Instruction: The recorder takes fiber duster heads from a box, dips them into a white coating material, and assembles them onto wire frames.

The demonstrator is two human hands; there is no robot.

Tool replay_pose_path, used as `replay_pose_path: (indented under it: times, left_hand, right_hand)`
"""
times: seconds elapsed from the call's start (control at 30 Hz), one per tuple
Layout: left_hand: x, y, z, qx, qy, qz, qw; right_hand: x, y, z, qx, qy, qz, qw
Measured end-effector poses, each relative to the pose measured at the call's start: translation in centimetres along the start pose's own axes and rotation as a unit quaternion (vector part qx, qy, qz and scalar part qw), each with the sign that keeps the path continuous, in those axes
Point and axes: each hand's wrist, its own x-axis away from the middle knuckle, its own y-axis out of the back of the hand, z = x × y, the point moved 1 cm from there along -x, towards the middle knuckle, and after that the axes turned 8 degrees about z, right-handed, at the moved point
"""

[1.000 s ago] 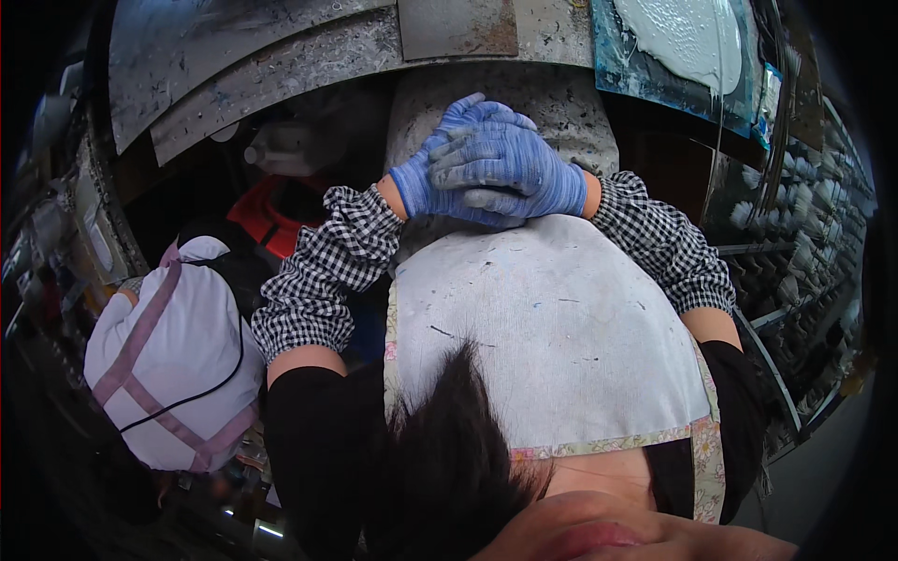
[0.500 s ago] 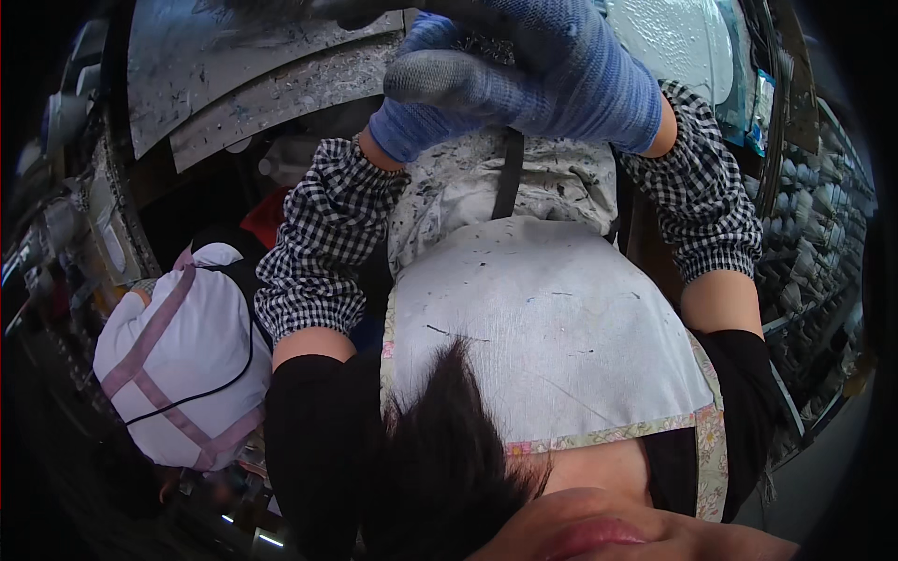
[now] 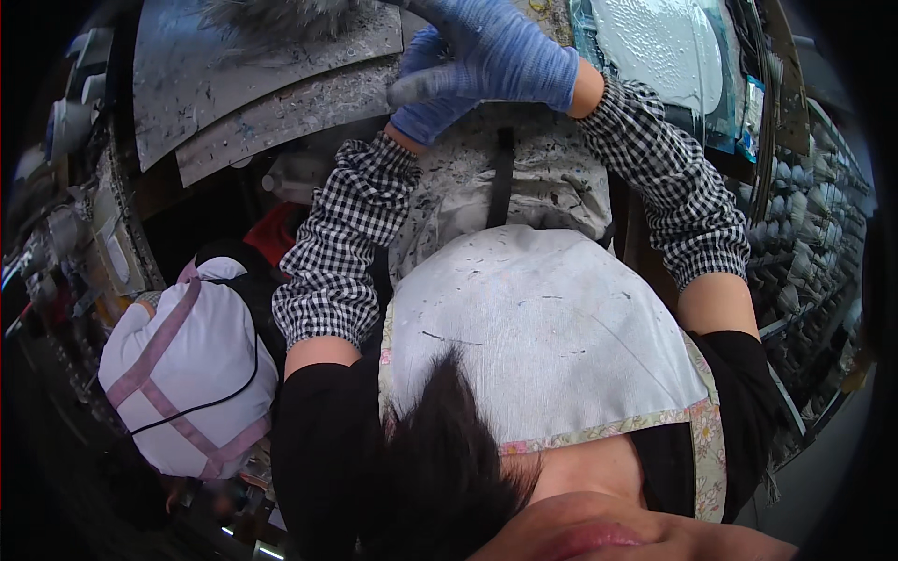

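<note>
Both my hands wear blue knitted gloves with greyed fingers, close together at the top edge. My right hand [image 3: 505, 56] crosses over the left, its thumb spread away from fingers that stretch up and left, partly cut off by the edge. Under it is my left hand [image 3: 432, 118]; its fingers are hidden. Nothing shows plainly in either hand. Left of them, a fluffy clump of grey bristles [image 3: 281, 17] lies on a grey, speckled board [image 3: 271, 79], close to the right fingertips.
At upper right a white slab with a wet, beaded surface [image 3: 659, 47] lies on blue plastic. Racks of pale bristle tufts [image 3: 795, 234] stand to the right. A person in white with pink straps [image 3: 192, 374] is at left. A stained apron [image 3: 543, 327] covers my lap.
My hands have shifted up and slightly left, away from my body. The right hand has turned so its thumb lies apart from the fingers. The grey bristle clump now shows more clearly.
</note>
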Motion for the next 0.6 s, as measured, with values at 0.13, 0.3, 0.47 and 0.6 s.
replay_pose_path:
  times: [0.13,0.3,0.47,0.6]
  left_hand:
    - [0.2,-0.2,-1.4,0.095,-0.114,-0.012,0.989]
    - [-0.4,-0.1,-3.0,-0.301,-0.106,0.064,0.946]
    - [-1.5,0.9,-5.3,-0.577,-0.075,0.188,0.791]
    - [0.2,2.6,-3.2,-0.621,-0.064,0.21,0.752]
  right_hand:
    - [4.0,0.0,2.1,-0.003,-0.017,-0.154,0.988]
    - [8.0,-6.6,-4.9,0.061,-0.177,-0.059,0.981]
    - [8.4,-6.0,-5.8,0.074,-0.19,-0.091,0.975]
    - [8.8,-6.5,-4.5,0.1,-0.203,-0.104,0.969]
